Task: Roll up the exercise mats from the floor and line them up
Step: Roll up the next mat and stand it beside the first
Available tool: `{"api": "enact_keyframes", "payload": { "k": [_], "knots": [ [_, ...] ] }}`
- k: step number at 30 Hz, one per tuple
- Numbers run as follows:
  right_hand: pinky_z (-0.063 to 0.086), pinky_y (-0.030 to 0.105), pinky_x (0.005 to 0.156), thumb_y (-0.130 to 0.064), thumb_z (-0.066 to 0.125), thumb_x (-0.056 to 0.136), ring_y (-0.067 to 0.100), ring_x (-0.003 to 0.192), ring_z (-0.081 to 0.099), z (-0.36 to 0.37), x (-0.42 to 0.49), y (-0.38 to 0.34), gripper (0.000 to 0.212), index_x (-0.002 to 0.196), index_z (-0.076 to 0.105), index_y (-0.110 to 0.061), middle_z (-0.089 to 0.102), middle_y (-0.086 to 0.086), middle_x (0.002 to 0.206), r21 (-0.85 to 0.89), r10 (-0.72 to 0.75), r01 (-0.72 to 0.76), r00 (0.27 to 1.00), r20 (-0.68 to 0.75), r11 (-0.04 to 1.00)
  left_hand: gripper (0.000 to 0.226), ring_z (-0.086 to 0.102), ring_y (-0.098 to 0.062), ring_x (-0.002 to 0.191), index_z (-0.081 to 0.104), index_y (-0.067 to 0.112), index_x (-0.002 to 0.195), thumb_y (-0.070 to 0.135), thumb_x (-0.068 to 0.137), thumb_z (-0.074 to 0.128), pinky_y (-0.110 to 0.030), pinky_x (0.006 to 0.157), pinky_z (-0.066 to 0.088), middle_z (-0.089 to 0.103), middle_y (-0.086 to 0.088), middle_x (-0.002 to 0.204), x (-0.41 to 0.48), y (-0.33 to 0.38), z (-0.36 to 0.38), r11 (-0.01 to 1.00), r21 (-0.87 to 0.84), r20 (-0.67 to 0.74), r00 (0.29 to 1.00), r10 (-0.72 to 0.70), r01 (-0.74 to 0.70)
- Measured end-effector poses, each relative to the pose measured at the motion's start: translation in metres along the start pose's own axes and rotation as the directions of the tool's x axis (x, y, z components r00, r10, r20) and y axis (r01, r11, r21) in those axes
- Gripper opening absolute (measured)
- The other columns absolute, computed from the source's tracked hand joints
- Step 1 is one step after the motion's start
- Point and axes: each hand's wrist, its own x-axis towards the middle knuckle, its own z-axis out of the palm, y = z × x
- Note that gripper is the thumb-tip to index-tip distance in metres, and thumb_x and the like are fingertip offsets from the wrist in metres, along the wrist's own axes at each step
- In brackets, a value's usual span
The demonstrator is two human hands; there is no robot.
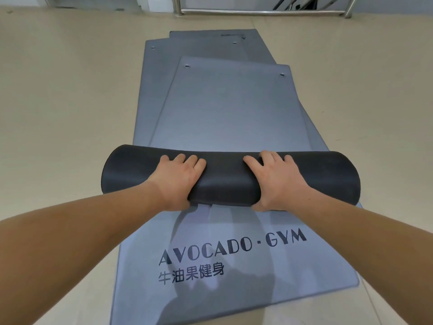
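Task thing: I saw a dark grey cylindrical foam roll (228,181) lying crosswise on a stack of exercise mats, about midway between the stack's near and far edges.
Top mat: The flat grey foam mat (229,109) ran from the far side of the roll toward the stack's far edge. The roll met it there, so the roll read to me as this mat's wound-up near end.
Left hand: The left hand (174,181) gripped the roll left of its middle. Its fingers were curled over the top and its palm was against the near face.
Right hand: The right hand (275,181) gripped the roll right of its middle in the same way, fingers bent over the crown. Both thumbs went under the near side, where I could not see them fully.
Spacing: The two hands were apart, with a bare stretch of roll between them.
Printed mat: A lighter grey rectangular mat (234,289) lay beneath the roll and reached to the near edge of the stack. It bore the dark lettering (232,247) "AVOCADO · GYM" with a line of Chinese characters under it, and shadows of the arms fell across it.
Lower mats: Further grey mats (159,73) showed at the far-left corner and far edge, each slightly askew from the one above.
Eyelets: Small round metal eyelets (187,66) sat near the far corners of the top mat.
Support: The whole stack rested on a beige smooth floor (70,102).
Background: A polished steel railing (257,12) stood beyond the far edge of the stack, well apart from it.
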Motion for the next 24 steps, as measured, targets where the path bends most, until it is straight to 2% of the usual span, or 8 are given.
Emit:
{"api": "enact_keyframes", "payload": {
  "k": [6, 10, 12, 14, 18, 21, 23, 24],
  "knots": [
    [0.052, 0.038, 0.085, -0.074, 0.084, 0.048, 0.018, 0.097, 0.058, -0.034, -0.036, 0.024, 0.112, 0.140, 0.029, -0.043, 0.050, -0.008, 0.117, 0.147, -0.128, 0.090, 0.954, 0.272, 0.985, 0.071, 0.061, -0.018, 0.088, 0.047, 0.031, 0.121, 0.056, 0.064, 0.082, -0.036, 0.072, 0.054, 0.060, 0.008, 0.102, -0.031, 0.019, -0.052, 0.975, -0.178, 0.203, 0.964, 0.170, -0.134],
    [0.053, 0.045, 0.100, -0.059, 0.099, 0.044, 0.018, 0.109, 0.061, -0.049, -0.036, 0.037, 0.107, 0.131, 0.038, -0.055, 0.056, -0.017, 0.123, 0.350, -0.195, -0.043, 0.765, 0.614, 0.936, 0.063, 0.068, -0.011, 0.091, 0.060, 0.038, 0.114, 0.040, 0.061, 0.094, -0.034, 0.076, 0.059, 0.069, 0.013, 0.102, -0.032, 0.018, -0.075, 0.888, -0.458, 0.475, 0.833, 0.284, -0.042],
    [0.052, 0.049, 0.106, -0.054, 0.103, 0.041, 0.020, 0.118, 0.062, -0.041, -0.028, 0.041, 0.107, 0.132, 0.045, -0.056, 0.057, -0.016, 0.131, 0.407, -0.241, -0.098, 0.672, 0.700, 0.908, 0.066, 0.072, -0.011, 0.093, 0.066, 0.040, 0.115, 0.035, 0.058, 0.099, -0.036, 0.082, 0.063, 0.073, 0.016, 0.103, -0.029, 0.014, -0.071, 0.841, -0.540, 0.539, 0.781, 0.315, 0.033],
    [0.052, 0.050, 0.107, -0.051, 0.104, 0.040, 0.020, 0.122, 0.061, -0.029, -0.019, 0.043, 0.109, 0.134, 0.049, -0.056, 0.057, -0.015, 0.136, 0.459, -0.271, -0.136, 0.648, 0.711, 0.878, 0.078, 0.072, -0.012, 0.103, 0.065, 0.043, 0.126, 0.036, 0.057, 0.101, -0.039, 0.093, 0.062, 0.072, 0.018, 0.115, -0.027, 0.009, -0.061, 0.812, -0.578, 0.532, 0.789, 0.307, 0.074],
    [0.044, 0.051, 0.115, -0.050, 0.103, 0.050, 0.021, 0.131, 0.054, -0.021, -0.002, 0.055, 0.109, 0.144, 0.048, -0.050, 0.051, -0.012, 0.144, 0.529, -0.189, -0.225, 0.763, 0.618, 0.818, 0.107, 0.056, -0.019, 0.134, 0.044, 0.037, 0.154, 0.065, 0.063, 0.092, -0.043, 0.107, 0.050, 0.051, 0.013, 0.150, -0.025, -0.013, -0.050, 0.874, -0.473, 0.387, 0.917, 0.093, 0.111],
    [0.045, 0.042, 0.106, -0.057, 0.090, 0.072, 0.019, 0.122, 0.053, -0.028, 0.009, 0.062, 0.083, 0.142, 0.050, -0.039, 0.051, -0.007, 0.136, 0.486, -0.015, -0.187, 0.924, 0.382, 0.854, 0.069, 0.060, -0.023, 0.121, 0.056, 0.028, 0.138, 0.068, 0.084, 0.072, -0.041, 0.089, 0.053, 0.057, 0.005, 0.133, -0.031, -0.017, -0.047, 0.961, -0.243, 0.076, 0.990, -0.118, 0.133],
    [0.046, 0.039, 0.095, -0.059, 0.077, 0.086, 0.019, 0.112, 0.055, -0.026, 0.018, 0.055, 0.053, 0.130, 0.056, -0.037, 0.056, -0.006, 0.127, 0.415, 0.101, -0.183, 0.972, 0.210, 0.891, 0.042, 0.063, -0.028, 0.111, 0.058, 0.022, 0.124, 0.054, 0.097, 0.059, -0.040, 0.082, 0.053, 0.059, -0.002, 0.122, -0.040, -0.004, -0.042, 0.985, -0.155, -0.051, 0.995, -0.082, 0.073],
    [0.047, 0.039, 0.091, -0.057, 0.069, 0.093, 0.021, 0.110, 0.057, -0.023, 0.022, 0.048, 0.039, 0.124, 0.058, -0.037, 0.059, -0.006, 0.124, 0.362, 0.151, -0.195, 0.977, 0.148, 0.912, 0.042, 0.063, -0.029, 0.109, 0.057, 0.023, 0.121, 0.057, 0.098, 0.055, -0.039, 0.081, 0.052, 0.059, -0.003, 0.119, -0.045, 0.004, -0.040, 0.991, -0.135, -0.044, 0.999, -0.031, 0.025]
  ]
}}
